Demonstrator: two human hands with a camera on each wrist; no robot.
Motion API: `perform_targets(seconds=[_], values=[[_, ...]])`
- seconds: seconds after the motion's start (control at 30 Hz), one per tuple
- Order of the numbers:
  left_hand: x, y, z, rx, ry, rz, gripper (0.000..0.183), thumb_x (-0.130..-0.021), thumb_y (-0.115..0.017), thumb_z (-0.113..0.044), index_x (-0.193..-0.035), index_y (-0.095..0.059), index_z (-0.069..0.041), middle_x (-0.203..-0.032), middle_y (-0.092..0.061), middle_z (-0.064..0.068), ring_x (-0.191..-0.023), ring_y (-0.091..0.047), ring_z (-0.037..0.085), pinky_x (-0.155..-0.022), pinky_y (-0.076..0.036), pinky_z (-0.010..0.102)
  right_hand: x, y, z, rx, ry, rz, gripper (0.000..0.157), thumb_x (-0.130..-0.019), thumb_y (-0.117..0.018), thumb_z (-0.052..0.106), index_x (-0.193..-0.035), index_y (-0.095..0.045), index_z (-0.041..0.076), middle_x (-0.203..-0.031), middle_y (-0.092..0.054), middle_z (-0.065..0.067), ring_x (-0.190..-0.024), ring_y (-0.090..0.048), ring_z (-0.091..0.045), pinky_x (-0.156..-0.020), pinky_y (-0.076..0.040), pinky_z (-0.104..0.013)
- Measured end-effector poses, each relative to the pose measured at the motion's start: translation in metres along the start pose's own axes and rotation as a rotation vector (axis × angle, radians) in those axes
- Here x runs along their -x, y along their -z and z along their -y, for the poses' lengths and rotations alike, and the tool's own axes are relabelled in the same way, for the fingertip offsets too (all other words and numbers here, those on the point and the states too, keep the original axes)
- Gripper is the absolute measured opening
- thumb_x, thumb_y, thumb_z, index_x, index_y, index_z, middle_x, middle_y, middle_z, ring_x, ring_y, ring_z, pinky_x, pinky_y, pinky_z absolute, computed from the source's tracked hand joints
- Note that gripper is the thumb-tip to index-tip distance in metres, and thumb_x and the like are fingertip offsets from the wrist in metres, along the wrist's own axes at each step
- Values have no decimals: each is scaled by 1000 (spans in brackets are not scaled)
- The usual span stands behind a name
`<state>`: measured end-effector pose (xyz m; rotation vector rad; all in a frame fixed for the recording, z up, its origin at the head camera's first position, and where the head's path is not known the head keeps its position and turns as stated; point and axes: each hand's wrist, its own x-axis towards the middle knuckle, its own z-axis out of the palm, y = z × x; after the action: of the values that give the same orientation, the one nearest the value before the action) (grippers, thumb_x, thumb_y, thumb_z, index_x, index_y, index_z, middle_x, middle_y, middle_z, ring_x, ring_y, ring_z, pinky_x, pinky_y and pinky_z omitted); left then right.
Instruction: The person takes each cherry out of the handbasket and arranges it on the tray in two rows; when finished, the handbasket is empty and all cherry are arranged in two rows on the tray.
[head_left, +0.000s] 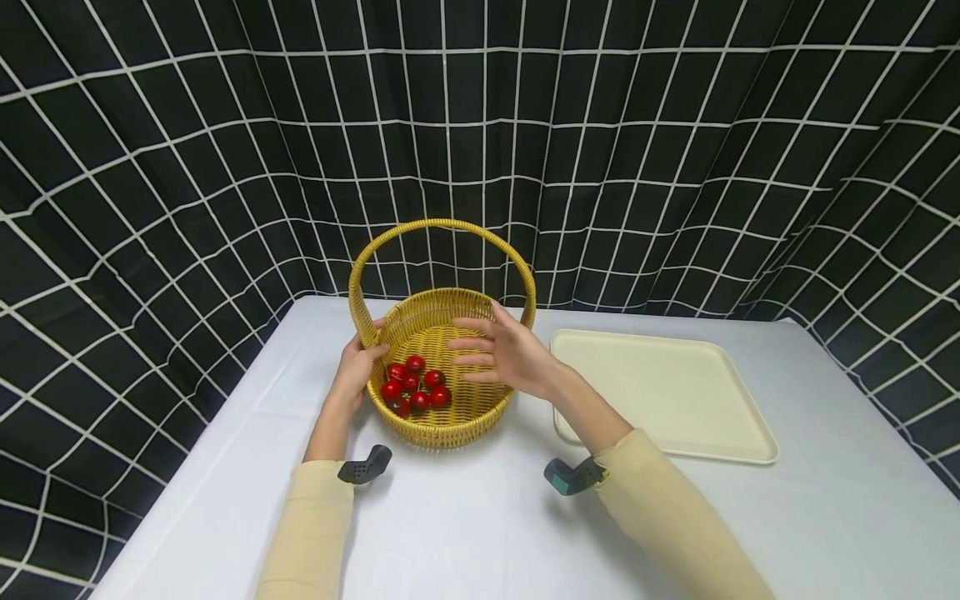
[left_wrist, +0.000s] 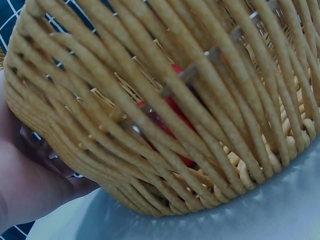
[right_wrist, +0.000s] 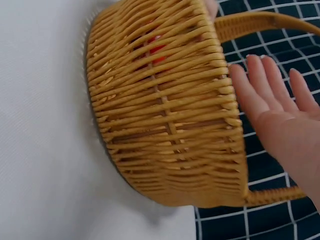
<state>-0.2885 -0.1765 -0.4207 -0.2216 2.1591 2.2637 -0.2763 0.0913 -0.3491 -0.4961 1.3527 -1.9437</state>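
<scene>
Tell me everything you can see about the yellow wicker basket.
The yellow wicker basket is round and open-topped, with slatted-looking woven sides that show gaps between the strands, and one tall arched handle. It looks like wicker or rattan. It stands upright on the white table, left of the cream tray. Red cherries lie inside, toward its left front. The left hand grips its left rim by the handle's foot; the right hand is over its right side.

Black curtain [head_left: 637,150] with white grid, behind a white-covered table [head_left: 465,533]
</scene>
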Motion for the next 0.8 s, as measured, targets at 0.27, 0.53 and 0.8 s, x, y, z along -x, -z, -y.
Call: perform_targets(seconds=[0.27, 0.53, 0.8], values=[[1, -1, 0, -5, -18, -8, 50, -96, -47, -5, -145, -38, -11, -148, -34, 10, -135, -31, 25, -111, -22, 42, -27, 1, -15, 179, -117, -78, 69, -101, -21, 53, -144, -34, 0, -143, -37, -26, -129, -34, -45, -107, -25, -56], [1, 0, -1, -11, -16, -7, 49, -97, -46, -6, -144, -39, -13, -149, -35, 8, -135, -31, 24, -111, -20, 43, -42, -3, -24, 425, -236, -130, 70, -97, -29, 58, -132, -53, 2, -134, -51, -18, -119, -47, -36, -101, -36, -54], [1, 0, -3, -26, -11, -11, 50, -96, -46, -6, -144, -39, -12, -149, -35, 9, -136, -30, 25, -112, -18, 43, -50, -7, -31, 614, -356, -148, 60, -96, -40, 55, -123, -61, 7, -121, -61, -9, -113, -54, -29, -92, -46, -47]])
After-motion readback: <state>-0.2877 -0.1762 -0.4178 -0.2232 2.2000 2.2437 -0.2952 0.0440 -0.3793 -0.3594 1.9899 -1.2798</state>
